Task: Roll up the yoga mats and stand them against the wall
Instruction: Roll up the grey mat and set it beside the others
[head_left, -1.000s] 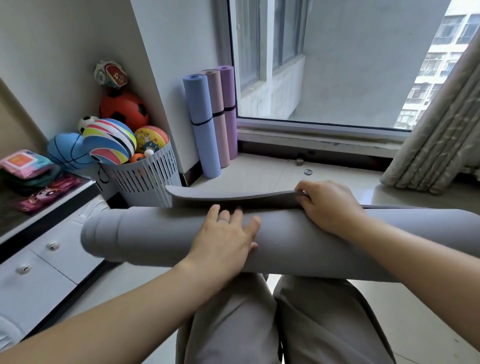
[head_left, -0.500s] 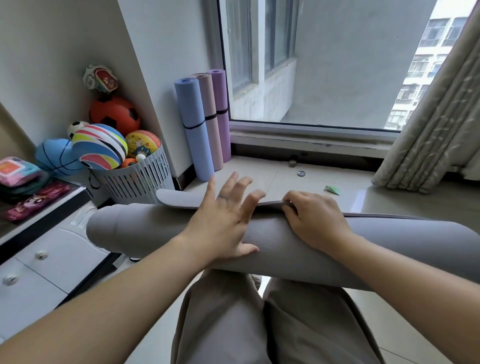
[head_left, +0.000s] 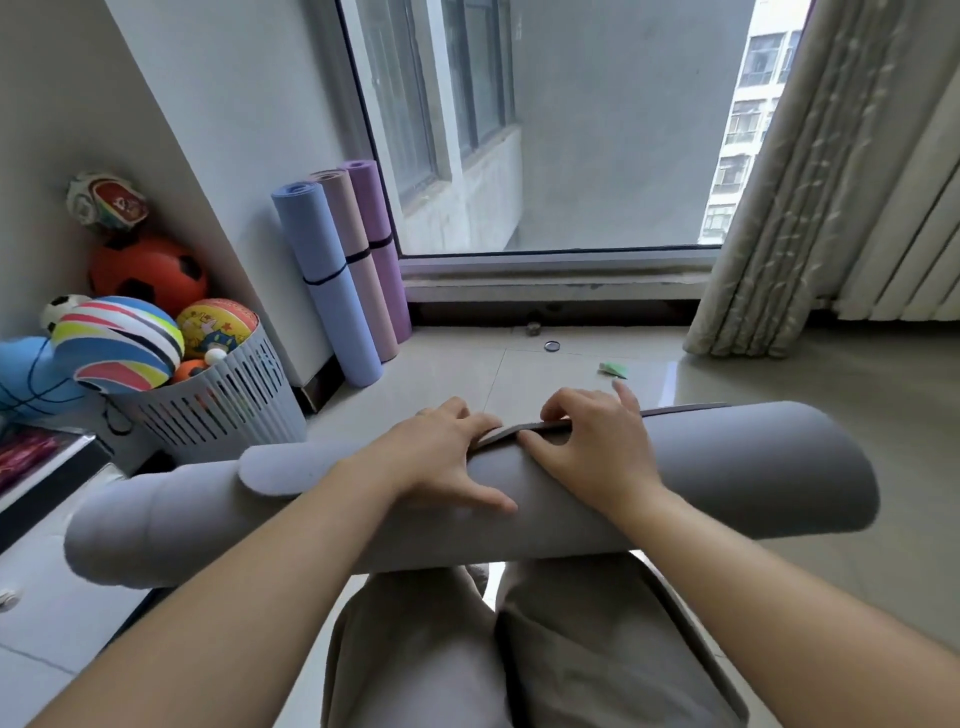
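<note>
A thick grey yoga mat, rolled into a tube, lies across my knees from left to right. Its loose outer edge runs along the top of the roll. My left hand lies over the roll, fingers bent down over that edge and thumb spread on the near side. My right hand pinches the edge just to the right, fingers curled. Three rolled mats stand strapped against the wall corner by the window: blue, pink, purple.
A white slatted basket full of balls stands left of the standing mats. A white drawer cabinet is close on my left. A curtain and a radiator are at the right. A metal ring and a green scrap lie on the floor tiles.
The loose flap that stuck out flat has been wound down onto the roll. My left hand rose with spread fingers, then came down over the edge. My right hand kept its hold.
</note>
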